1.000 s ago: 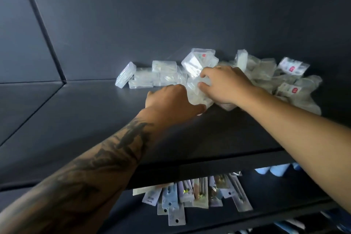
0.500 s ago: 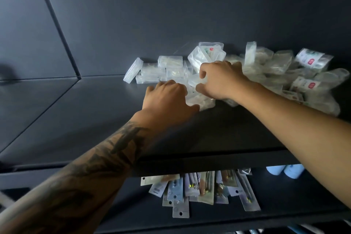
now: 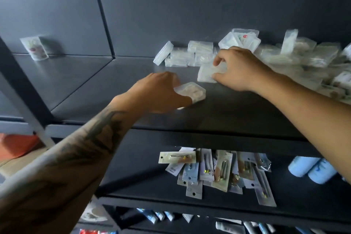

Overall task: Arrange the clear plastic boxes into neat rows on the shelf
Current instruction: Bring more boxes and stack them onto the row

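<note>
A heap of clear plastic boxes [image 3: 191, 54] lies along the back of the dark upper shelf [image 3: 117, 89], spreading to the right edge of the view. My left hand [image 3: 157, 93] grips one clear box [image 3: 191, 91] near the middle of the shelf, fingers curled round its left side. My right hand [image 3: 241, 70] pinches another clear box [image 3: 206, 72] between thumb and fingers at the front of the heap. Both boxes are apart from each other, low over the shelf surface.
A single packet [image 3: 35, 48] leans against the back wall at the far left. The lower shelf holds blister-card packs [image 3: 214, 171] and two light-blue rolls [image 3: 311, 169]. A slanted frame post [image 3: 20, 89] crosses the left side. More small goods sit further down.
Both hands have come out of the heap, each with a box. The left hand moved toward me and left; the right drew its box forward. The view shifted right and down.
</note>
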`<action>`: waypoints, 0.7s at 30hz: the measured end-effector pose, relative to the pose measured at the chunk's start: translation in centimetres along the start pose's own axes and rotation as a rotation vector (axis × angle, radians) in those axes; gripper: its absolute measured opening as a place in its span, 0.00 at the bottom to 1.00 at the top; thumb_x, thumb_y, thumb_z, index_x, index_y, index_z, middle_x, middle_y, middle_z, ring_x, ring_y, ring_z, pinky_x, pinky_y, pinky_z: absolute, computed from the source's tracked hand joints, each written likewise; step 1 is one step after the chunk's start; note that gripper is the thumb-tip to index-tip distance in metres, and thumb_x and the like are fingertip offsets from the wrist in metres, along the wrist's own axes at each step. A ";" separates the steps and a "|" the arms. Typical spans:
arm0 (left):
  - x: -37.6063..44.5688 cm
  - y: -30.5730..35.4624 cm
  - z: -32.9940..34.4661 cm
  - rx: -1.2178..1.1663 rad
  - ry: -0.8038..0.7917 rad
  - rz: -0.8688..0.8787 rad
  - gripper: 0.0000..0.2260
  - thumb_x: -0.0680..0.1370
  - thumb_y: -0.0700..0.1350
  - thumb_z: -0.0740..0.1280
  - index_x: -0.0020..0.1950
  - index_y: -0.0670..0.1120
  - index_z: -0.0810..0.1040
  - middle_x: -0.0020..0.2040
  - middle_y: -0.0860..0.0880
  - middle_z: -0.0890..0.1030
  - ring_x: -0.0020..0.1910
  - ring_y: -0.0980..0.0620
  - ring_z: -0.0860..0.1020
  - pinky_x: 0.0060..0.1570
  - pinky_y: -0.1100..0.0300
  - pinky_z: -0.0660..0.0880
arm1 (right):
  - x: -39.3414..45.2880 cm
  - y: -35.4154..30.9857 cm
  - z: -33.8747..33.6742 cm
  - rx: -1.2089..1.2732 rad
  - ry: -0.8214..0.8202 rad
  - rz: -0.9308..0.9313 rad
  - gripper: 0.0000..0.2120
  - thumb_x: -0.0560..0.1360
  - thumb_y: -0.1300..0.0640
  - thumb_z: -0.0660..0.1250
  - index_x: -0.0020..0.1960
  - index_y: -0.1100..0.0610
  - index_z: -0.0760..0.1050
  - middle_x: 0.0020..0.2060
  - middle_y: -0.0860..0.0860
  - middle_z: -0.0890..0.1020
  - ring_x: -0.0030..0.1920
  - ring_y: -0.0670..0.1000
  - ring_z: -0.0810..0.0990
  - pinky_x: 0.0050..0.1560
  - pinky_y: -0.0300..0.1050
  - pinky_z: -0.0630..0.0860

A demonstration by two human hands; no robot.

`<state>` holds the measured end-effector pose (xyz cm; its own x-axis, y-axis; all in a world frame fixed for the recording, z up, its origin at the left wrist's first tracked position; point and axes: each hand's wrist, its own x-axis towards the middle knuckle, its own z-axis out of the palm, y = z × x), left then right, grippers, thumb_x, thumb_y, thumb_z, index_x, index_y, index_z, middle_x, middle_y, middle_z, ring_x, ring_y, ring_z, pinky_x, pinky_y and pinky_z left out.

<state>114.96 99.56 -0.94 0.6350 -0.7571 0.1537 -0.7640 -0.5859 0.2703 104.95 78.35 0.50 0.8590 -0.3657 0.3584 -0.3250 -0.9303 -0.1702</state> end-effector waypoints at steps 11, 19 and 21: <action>-10.7 -7.7 -3.8 -0.060 0.151 -0.087 0.23 0.70 0.62 0.72 0.62 0.53 0.79 0.53 0.53 0.81 0.47 0.50 0.78 0.45 0.56 0.75 | -3.6 -11.4 2.0 0.051 -0.053 -0.155 0.16 0.74 0.47 0.72 0.60 0.49 0.78 0.61 0.51 0.75 0.61 0.54 0.75 0.63 0.49 0.72; -22.7 -17.3 -7.0 -0.077 0.178 -0.142 0.21 0.73 0.61 0.73 0.63 0.54 0.80 0.53 0.56 0.81 0.46 0.56 0.77 0.37 0.68 0.67 | -7.7 -25.2 4.0 0.070 -0.085 -0.266 0.13 0.74 0.49 0.71 0.57 0.48 0.78 0.59 0.50 0.76 0.59 0.56 0.76 0.61 0.53 0.75; -25.4 -19.9 -7.5 -0.074 0.201 -0.183 0.22 0.70 0.63 0.73 0.61 0.56 0.81 0.52 0.55 0.83 0.45 0.55 0.78 0.39 0.62 0.70 | -8.8 -28.4 4.6 0.095 -0.095 -0.295 0.12 0.73 0.48 0.71 0.56 0.47 0.78 0.59 0.49 0.76 0.58 0.56 0.77 0.60 0.54 0.76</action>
<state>114.89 132.55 -3.11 0.7773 -0.5637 0.2793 -0.6286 -0.6793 0.3785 108.49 108.12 -2.06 0.9452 -0.0725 0.3183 -0.0223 -0.9871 -0.1587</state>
